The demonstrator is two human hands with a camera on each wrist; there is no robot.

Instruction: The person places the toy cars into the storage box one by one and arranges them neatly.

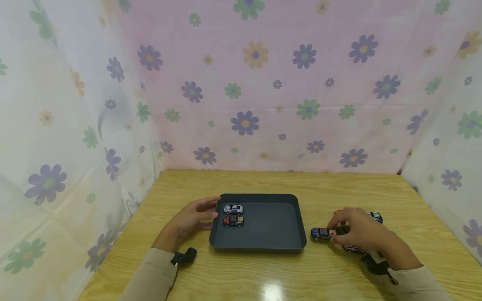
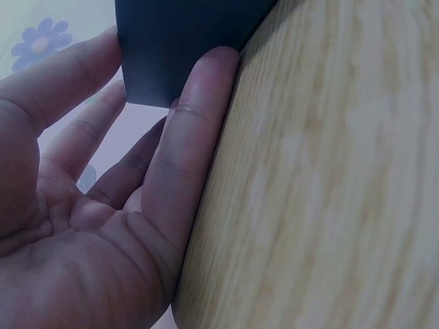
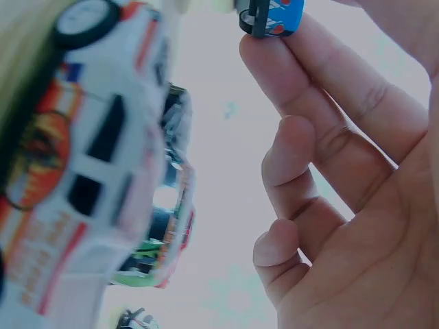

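My right hand has thumb and fingertip pinched on the blue car, just off the tray's right wall. The car's long axis points across at the tray, so the tray lies left of my grip. My left hand, fingers loosely extended and clasping nothing, touches the tray's left wall. Inside, along that wall: a white-and-black car, a red-and-black car just nearer me. More cars sit right of the tray.
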